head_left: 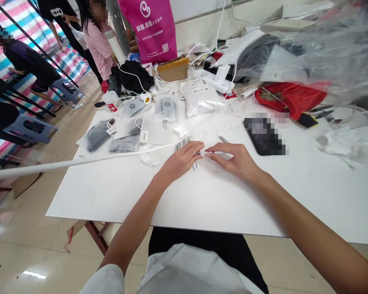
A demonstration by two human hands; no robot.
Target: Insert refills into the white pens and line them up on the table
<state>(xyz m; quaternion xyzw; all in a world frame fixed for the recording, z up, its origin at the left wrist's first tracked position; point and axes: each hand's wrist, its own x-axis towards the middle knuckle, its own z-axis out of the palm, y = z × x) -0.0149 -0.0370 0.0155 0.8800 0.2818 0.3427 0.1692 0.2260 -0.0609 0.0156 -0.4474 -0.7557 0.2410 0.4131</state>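
My left hand (184, 158) and my right hand (236, 159) meet just above the white table (202, 204), fingertips almost touching. Between the fingers and thumb of my right hand is a slim white pen-like stick (219, 152). The left fingers pinch a small dark-tipped piece (198, 153) in line with it; whether the two are joined, I cannot tell. A slender grey pen-like piece (223, 139) lies just beyond my right hand. Several thin grey pieces (194, 166) lie partly hidden under my left hand.
A black phone (265, 136) lies to the right. Frosted pouches (124, 143), a stuffed white packet (200, 96) and a red bag (306, 98) crowd the back. A white cable (79, 162) crosses at left, near the camera. Other people (96, 38) are at far left.
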